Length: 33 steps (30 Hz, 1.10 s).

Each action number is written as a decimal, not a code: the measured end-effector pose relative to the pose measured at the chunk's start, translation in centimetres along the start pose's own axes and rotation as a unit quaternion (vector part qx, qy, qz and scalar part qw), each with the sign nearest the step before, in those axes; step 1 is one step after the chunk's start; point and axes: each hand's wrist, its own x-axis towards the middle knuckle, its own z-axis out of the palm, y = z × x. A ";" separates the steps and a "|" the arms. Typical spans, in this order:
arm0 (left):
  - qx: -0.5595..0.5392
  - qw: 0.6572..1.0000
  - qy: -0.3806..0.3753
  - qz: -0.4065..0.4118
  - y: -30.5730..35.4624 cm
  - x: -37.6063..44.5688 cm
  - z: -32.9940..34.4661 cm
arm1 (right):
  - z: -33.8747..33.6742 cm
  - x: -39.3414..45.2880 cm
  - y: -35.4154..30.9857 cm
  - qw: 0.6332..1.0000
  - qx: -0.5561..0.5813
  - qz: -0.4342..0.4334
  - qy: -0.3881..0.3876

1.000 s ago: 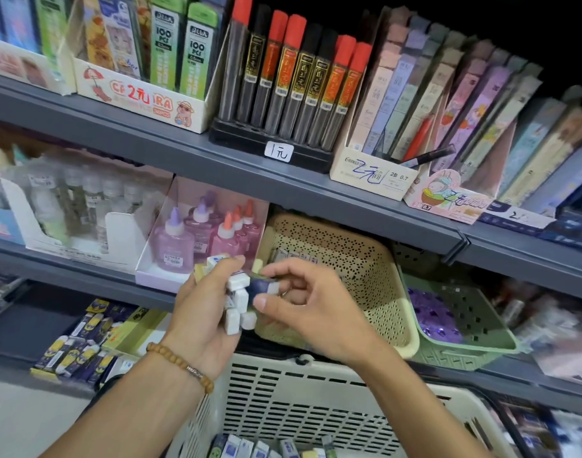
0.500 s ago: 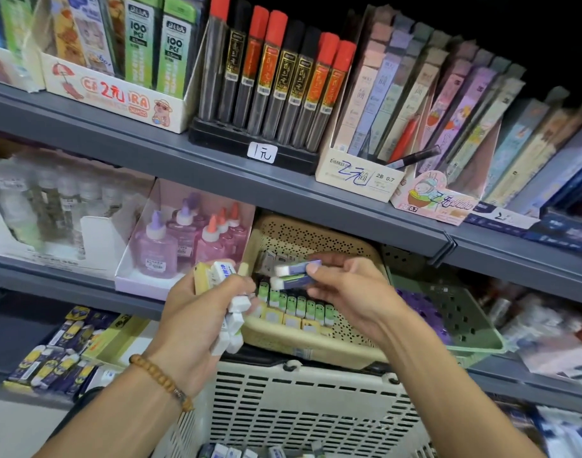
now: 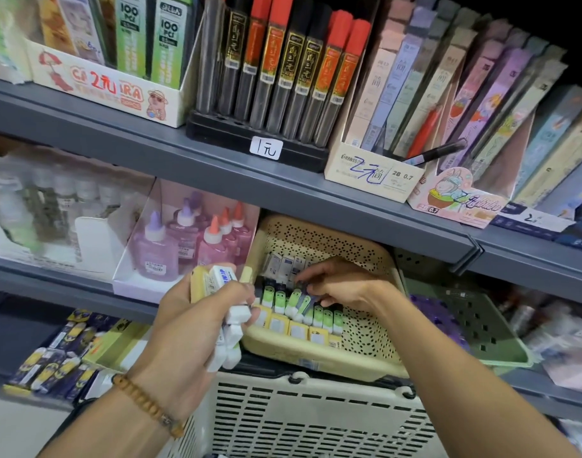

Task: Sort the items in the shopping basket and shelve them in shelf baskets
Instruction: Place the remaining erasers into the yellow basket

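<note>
1. Holding a bunch of small erasers point(image 3: 231, 328), the left hand point(image 3: 197, 328) sits in front of the middle shelf, its fingers point(image 3: 240, 292) curled round the bunch; white blocks stick out below the fist and a yellow-wrapped one shows at the top.
2. Just beside it, the right hand point(image 3: 345, 285) reaches into a cream perforated shelf basket point(image 3: 365, 342), palm down, fingertips bent onto the erasers standing inside. Whether they pinch one or only touch cannot be told.
3. Inside that basket the erasers stand in rows: white-sleeved ones point(image 3: 283, 262) at the back, green-sleeved ones point(image 3: 322, 317) in the middle, yellow-sleeved ones point(image 3: 296, 330) at the front. Two green ones near the right fingertips lean out of line.
4. Below both hands is the cream slotted shopping basket point(image 3: 299, 421), its rim near the shelf basket's front edge.
5. A green shelf basket point(image 3: 474, 328) sits to the right of the cream one on the same shelf, with purple items inside.
6. To the left stand purple and pink glue bottles point(image 3: 183, 246) in a display box.
7. On the shelf above: a black rack of red-capped lead tubes point(image 3: 283, 77) with a price tag, and boxes of pencil packs on either side.
8. A beaded bracelet point(image 3: 147, 404) circles the left wrist.
</note>
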 end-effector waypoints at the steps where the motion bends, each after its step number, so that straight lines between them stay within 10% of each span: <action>1: -0.001 1.000 0.001 0.001 0.0 0.0 0.0 | 0.3 0.4 0.0 0.999 -0.046 -0.011 0.027; 15: -0.005 1.000 0.008 -0.007 0.4 0.0 -0.1 | 1.9 -0.4 1.0 0.956 -0.252 -0.071 0.129; 29: -0.008 1.000 0.003 -0.012 0.2 0.1 -0.2 | 3.0 1.1 -0.2 0.988 0.056 0.038 0.138; 33: -0.013 1.000 -0.001 -0.009 0.1 0.1 -0.4 | 2.9 0.8 0.6 0.981 -0.094 0.011 0.169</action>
